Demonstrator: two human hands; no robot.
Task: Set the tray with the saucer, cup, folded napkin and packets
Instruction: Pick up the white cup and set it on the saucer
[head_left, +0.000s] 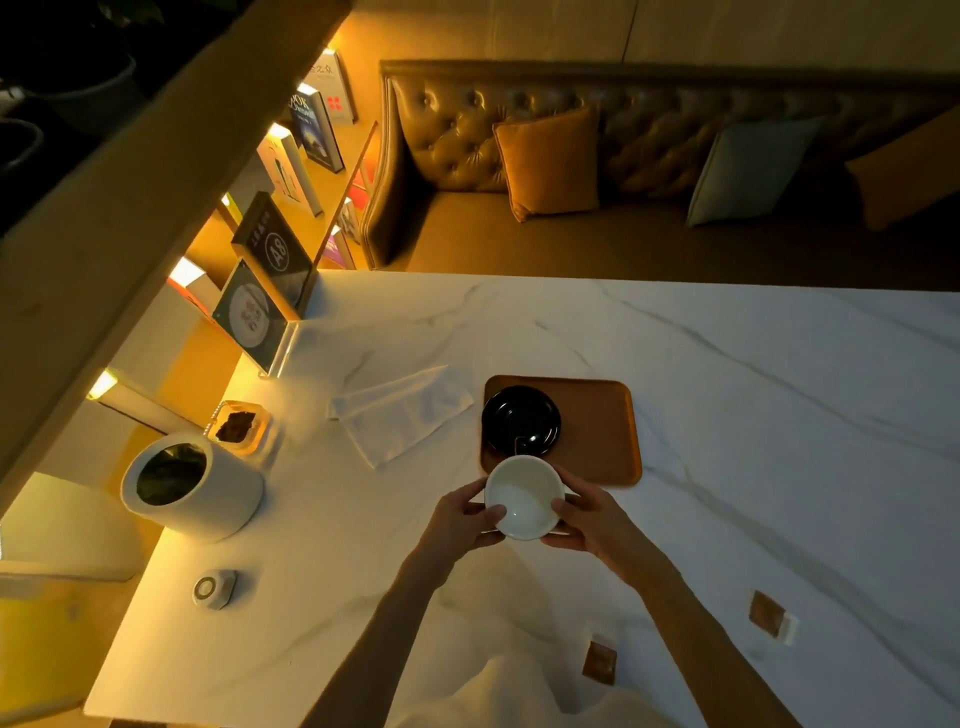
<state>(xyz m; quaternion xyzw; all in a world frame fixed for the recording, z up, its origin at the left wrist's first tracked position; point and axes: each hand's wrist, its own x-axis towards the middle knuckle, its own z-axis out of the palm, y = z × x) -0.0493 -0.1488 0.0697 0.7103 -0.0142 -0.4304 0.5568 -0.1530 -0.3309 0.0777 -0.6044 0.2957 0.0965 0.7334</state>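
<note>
A brown tray (597, 431) lies on the white marble table, with a black saucer (521, 418) on its left part. Just in front of the tray's near left corner I hold a white cup (524, 496) above the table. My left hand (462, 519) grips its left side and my right hand (587, 514) its right side. A white napkin (400, 413) lies loosely folded to the left of the tray. Two brown packets lie near the table's front edge: one packet (599, 662) below my right forearm, another packet (769, 616) further right.
At the left stand a white cylindrical pot (195, 486), a small dish with dark contents (240, 427), a small round device (214, 587) and an acrylic sign stand (254, 317). A bookshelf runs along the left. A leather sofa with cushions (550, 161) sits behind the table.
</note>
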